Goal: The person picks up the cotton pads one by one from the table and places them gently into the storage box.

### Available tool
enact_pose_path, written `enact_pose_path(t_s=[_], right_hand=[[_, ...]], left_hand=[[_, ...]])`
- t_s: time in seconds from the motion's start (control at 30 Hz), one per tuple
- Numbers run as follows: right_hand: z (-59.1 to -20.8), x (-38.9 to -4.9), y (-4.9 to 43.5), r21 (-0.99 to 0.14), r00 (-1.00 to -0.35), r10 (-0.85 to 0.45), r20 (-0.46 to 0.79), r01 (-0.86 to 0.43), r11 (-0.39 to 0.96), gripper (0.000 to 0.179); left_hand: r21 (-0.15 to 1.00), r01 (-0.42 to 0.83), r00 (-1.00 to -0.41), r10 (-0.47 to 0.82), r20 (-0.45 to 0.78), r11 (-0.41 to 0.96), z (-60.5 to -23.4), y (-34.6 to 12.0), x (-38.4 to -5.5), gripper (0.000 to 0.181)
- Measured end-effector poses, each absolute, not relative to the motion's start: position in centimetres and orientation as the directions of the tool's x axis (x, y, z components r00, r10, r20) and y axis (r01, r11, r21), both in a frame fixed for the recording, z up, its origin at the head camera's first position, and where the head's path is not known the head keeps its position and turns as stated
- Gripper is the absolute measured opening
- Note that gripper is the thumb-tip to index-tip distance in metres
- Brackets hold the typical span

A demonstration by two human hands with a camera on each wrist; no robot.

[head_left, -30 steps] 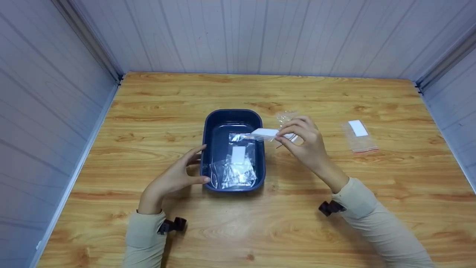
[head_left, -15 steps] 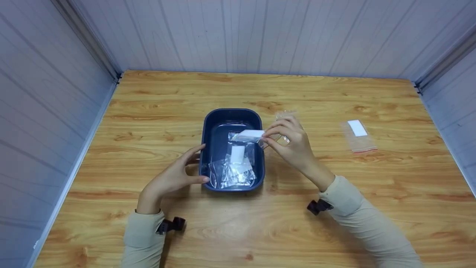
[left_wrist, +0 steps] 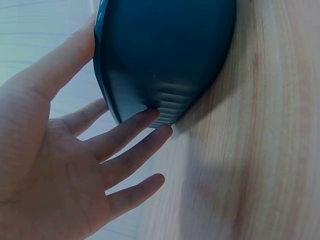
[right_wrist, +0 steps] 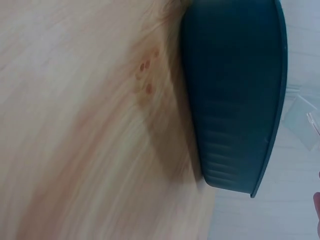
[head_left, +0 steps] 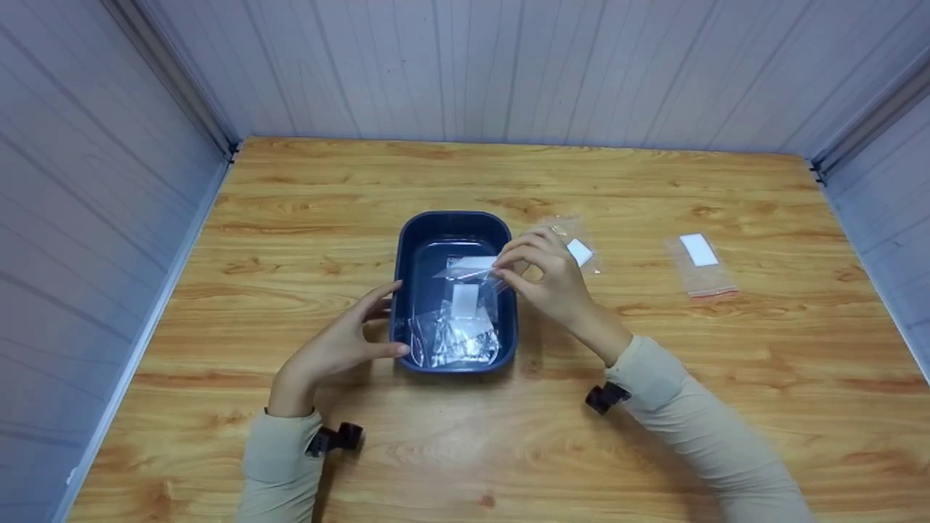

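Observation:
A dark blue plastic tub [head_left: 427, 265] holds several clear zip bags [head_left: 465, 338] near its front end, one showing a white label. My right hand [head_left: 548, 276] pinches another clear zip bag [head_left: 472, 265] with a white label between thumb and fingers, over the tub's right rim. In the right wrist view that bag [right_wrist: 302, 122] hangs past the tub's edge [right_wrist: 235, 110], and only slivers of my fingers show. My left hand [head_left: 334, 349] rests against the tub's left side, thumb at the rim. In the left wrist view its fingers [left_wrist: 135, 157] are spread, some touching the tub wall [left_wrist: 170, 55].
Just right of the tub, partly behind my right hand, a clear bag with a white label [head_left: 580, 252] lies on the wooden table [head_left: 465, 450]. Further right lies a red-edged zip bag [head_left: 701, 265]. Pale panel walls [head_left: 472, 73] enclose the table's back and sides.
My right hand has moved left, carrying the pinched zip bag from beside the tub to over it. The labelled bag behind that hand has come into view. My left hand has stayed put.

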State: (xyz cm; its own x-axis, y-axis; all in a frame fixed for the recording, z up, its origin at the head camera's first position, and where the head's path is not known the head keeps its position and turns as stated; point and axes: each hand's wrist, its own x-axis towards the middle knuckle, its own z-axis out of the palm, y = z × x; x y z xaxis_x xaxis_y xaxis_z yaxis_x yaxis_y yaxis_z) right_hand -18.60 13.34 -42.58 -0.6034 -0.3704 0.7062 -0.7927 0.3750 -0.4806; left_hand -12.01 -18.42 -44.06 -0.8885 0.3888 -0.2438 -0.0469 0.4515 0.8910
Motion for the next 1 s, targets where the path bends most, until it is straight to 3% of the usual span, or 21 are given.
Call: enact_pose_path(t_s=[0.43,1.0], right_hand=[[-43.7,-20.1,12.7,-0.521,-0.632,-0.411,0.657,-0.774,0.359,0.01],[-44.7,-21.7,12.2,-0.522,-0.684,-0.458,0.568,-0.73,0.442,0.013]], left_hand=[[0.909,-0.011,-0.883,0.423,-0.205,0.416,-44.2,-18.5,-12.1,0.094],[0.895,-0.04,-0.886,0.398,-0.237,0.444,-44.0,-18.5,-12.1,0.097]])
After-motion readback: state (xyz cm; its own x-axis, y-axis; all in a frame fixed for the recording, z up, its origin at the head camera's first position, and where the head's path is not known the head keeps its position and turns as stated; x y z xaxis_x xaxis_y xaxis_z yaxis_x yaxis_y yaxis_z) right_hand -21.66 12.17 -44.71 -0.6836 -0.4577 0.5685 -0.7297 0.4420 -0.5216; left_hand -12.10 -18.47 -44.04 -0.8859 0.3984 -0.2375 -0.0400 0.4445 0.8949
